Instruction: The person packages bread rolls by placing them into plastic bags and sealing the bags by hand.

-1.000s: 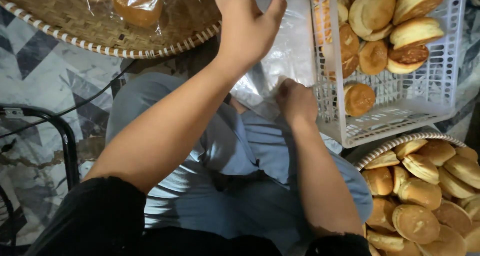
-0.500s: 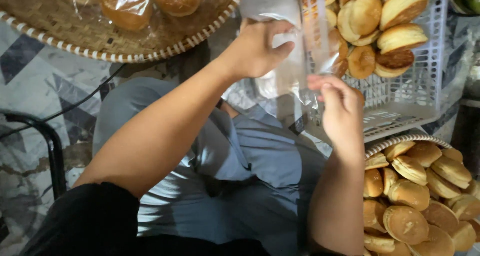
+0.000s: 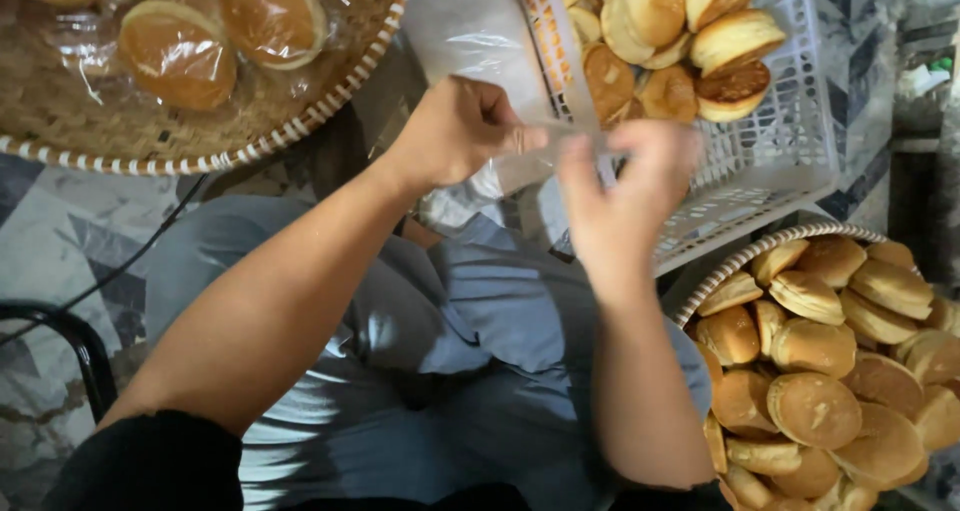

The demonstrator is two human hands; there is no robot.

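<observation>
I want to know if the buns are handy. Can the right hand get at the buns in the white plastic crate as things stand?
Probably yes. The right hand hovers just beside the white plastic crate, whose open top leaves the buns uncovered. But both hands pinch a clear plastic bag, so the fingers are busy.

Woven tray holding wrapped buns — upper left; white plastic crate of buns; round basket heaped with buns — lower right.
</observation>
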